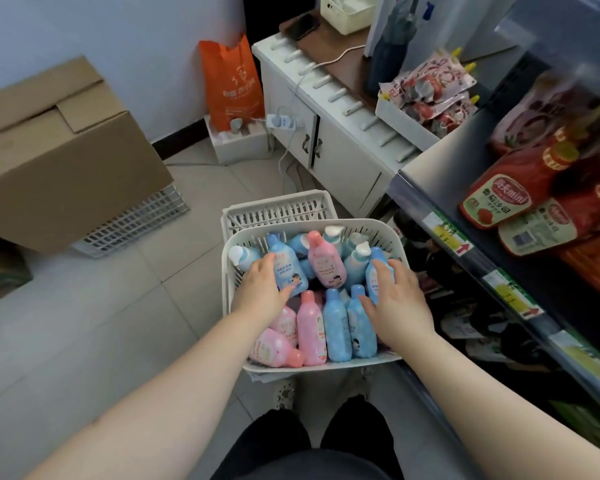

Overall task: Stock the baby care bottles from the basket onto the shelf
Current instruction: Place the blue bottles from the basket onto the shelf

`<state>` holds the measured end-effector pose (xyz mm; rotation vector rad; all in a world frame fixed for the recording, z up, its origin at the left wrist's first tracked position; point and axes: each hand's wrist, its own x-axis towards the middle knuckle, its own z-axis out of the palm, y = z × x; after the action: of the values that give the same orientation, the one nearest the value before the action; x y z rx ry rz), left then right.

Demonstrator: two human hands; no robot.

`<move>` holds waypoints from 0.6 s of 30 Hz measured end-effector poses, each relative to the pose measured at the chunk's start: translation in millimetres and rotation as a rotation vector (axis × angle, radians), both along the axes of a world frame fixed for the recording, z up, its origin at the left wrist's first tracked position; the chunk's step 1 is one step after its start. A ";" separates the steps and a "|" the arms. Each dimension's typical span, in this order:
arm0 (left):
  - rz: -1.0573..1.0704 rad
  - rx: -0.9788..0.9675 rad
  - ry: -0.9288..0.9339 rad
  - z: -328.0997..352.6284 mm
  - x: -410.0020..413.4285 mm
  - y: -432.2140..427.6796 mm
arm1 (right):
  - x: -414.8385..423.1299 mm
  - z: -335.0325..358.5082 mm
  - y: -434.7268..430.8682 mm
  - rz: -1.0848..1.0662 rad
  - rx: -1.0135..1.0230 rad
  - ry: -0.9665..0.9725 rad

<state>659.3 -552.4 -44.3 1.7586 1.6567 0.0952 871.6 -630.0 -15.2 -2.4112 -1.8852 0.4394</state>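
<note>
A white plastic basket (pixel 232 306) stands on the floor in front of me, filled with several blue and pink baby care bottles. My left hand (pixel 261 289) reaches in and grips a blue bottle (pixel 289 268) on the left side. On the right side, my right hand (pixel 397 299) has its fingers curled round another blue bottle (pixel 375 271). A pink bottle (pixel 324 259) stands between them. More pink bottles (pixel 310 327) and blue bottles (pixel 336 327) lie at the near end. The shelf (pixel 465 244) rises on the right.
Red sauce bottles (pixel 510 199) lie on the shelf's upper tier. A second white basket (pixel 278 209) sits behind the first. A cardboard box (pixel 59 150) rests on a white crate at the left. A white cabinet (pixel 326 133) and an orange bag (pixel 231 84) stand behind.
</note>
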 end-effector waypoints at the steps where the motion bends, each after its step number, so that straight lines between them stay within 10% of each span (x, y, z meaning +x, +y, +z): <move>1: 0.025 -0.023 -0.002 -4.7 3.8 3.1 | 3.4 -3.9 1.9 -0.020 -0.034 0.003; 18: 0.387 -0.235 -0.009 -52.4 35.5 44.5 | 33.0 -67.2 47.3 -0.094 -0.210 -0.008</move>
<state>694.9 -507.9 -96.6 1.2491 1.8995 0.0802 904.6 -582.6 -82.4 -2.6217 -1.8020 0.6528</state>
